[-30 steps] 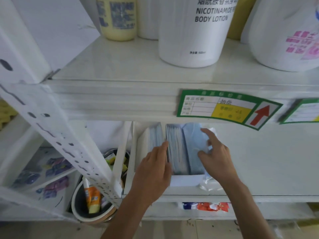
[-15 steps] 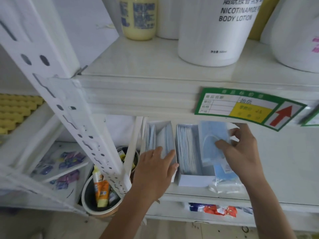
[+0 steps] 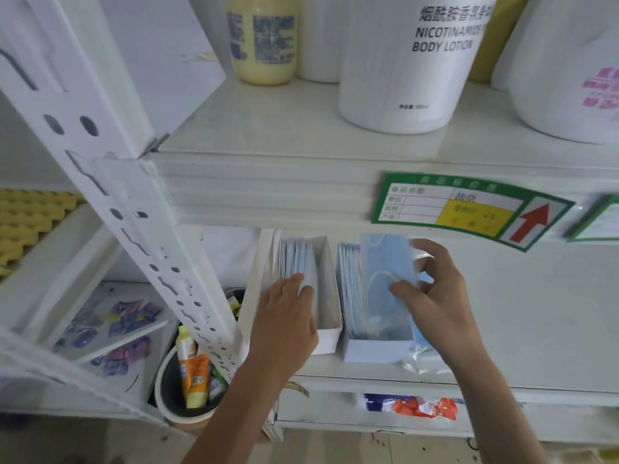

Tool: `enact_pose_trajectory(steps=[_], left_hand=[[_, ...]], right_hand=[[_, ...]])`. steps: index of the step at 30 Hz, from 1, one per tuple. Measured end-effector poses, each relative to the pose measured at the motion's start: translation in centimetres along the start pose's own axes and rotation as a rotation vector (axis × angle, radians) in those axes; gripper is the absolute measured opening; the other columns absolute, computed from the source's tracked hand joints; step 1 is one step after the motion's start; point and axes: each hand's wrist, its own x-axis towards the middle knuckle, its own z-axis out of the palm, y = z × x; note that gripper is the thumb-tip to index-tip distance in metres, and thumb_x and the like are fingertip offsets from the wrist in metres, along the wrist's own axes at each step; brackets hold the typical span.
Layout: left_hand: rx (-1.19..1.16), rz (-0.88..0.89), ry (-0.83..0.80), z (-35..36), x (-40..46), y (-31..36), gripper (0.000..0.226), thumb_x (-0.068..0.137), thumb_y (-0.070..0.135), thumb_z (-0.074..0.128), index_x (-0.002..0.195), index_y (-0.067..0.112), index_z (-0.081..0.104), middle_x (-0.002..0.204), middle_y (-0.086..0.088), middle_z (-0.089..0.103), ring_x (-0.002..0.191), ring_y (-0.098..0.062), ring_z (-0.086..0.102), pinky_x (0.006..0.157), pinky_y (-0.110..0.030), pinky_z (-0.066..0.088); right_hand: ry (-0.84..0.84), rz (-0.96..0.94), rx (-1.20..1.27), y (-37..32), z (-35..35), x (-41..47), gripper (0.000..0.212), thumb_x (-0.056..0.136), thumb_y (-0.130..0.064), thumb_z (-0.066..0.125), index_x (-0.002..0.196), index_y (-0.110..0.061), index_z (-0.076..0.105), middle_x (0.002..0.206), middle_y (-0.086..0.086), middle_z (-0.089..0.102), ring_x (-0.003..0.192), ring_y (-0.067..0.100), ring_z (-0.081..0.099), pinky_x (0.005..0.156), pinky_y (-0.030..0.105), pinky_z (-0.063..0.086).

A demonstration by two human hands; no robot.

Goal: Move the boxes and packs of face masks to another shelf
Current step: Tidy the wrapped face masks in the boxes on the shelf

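Comparing with half a second ago, the left hand (image 3: pixel 284 324) is now seen laid further over the left white cardboard box (image 3: pixel 326 296), and the pale blue flat face mask pack (image 3: pixel 385 279) is held a little lower against the right white cardboard box (image 3: pixel 371 349).

Landmark: the green and yellow shelf price label (image 3: pixel 469 211) on the upper shelf's front edge.

Far to its lower left, a round dark-lined tub (image 3: pixel 174 396) holding an orange and yellow tube (image 3: pixel 194 373) is seen. Below the label's left end, two open boxes of blue-white masks stand side by side on the white lower shelf (image 3: pixel 536 313). The left hand's fingers are pressed flat, close together, on the masks in the left one. Directly under the label, the right hand (image 3: pixel 435 296) pinches the mask pack between thumb and fingers, upright at the right box. A crumpled clear plastic wrapper (image 3: pixel 422 360) lies just right of that box.

Above the label, four containers are counted: one yellow bottle (image 3: pixel 263 38), one white body lotion tub (image 3: pixel 422 61), one partly hidden between them, one cut off at right. Their tops are out of frame. A second label is cut off at the edge.
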Motion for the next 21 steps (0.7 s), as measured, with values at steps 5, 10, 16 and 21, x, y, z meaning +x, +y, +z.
enact_pose_trajectory(steps=[5, 10, 16, 21], left_hand=[[-0.111, 0.003, 0.021, -0.1, 0.1, -0.7, 0.047, 0.090, 0.014, 0.053, 0.134, 0.028, 0.052, 0.148, 0.006, 0.045, 0.142, -0.018, 0.034, 0.118, -0.037, 0.027], [-0.258, -0.037, 0.112, 0.2, 0.0, -1.2, 0.038, 0.099, 0.027, 0.053, 0.137, 0.028, 0.049, 0.137, 0.009, 0.055, 0.133, -0.013, 0.045, 0.116, -0.036, 0.032], [-0.237, -0.055, 0.142, 0.2, 0.3, -1.5, 0.031, 0.102, 0.025, 0.046, 0.130, 0.026, 0.059, 0.132, 0.009, 0.059, 0.130, -0.014, 0.049, 0.114, -0.039, 0.033], [-0.238, -0.095, 0.093, 0.3, 0.2, -1.5, 0.045, 0.097, 0.031, 0.052, 0.141, 0.036, 0.045, 0.135, 0.015, 0.059, 0.137, -0.012, 0.041, 0.122, -0.052, 0.017]], right_hand=[[-0.012, 0.028, 0.019, -0.2, 2.0, 0.2, 0.055, 0.080, -0.010, 0.073, 0.122, -0.038, 0.054, 0.099, 0.006, 0.059, 0.073, 0.036, 0.066, 0.063, 0.044, 0.057], [-0.036, 0.063, 0.028, 0.4, 2.6, -0.2, 0.056, 0.069, -0.025, 0.069, 0.121, -0.039, 0.054, 0.096, 0.003, 0.063, 0.065, 0.015, 0.069, 0.055, 0.027, 0.057], [-0.029, 0.044, 0.057, 0.3, 2.5, 0.0, 0.057, 0.070, -0.023, 0.070, 0.122, -0.038, 0.054, 0.097, 0.007, 0.063, 0.065, 0.016, 0.069, 0.052, 0.023, 0.055], [-0.028, 0.047, 0.082, -0.1, 2.7, 0.1, 0.058, 0.069, -0.024, 0.069, 0.124, -0.034, 0.054, 0.098, 0.005, 0.064, 0.066, 0.015, 0.070, 0.052, 0.018, 0.052]])
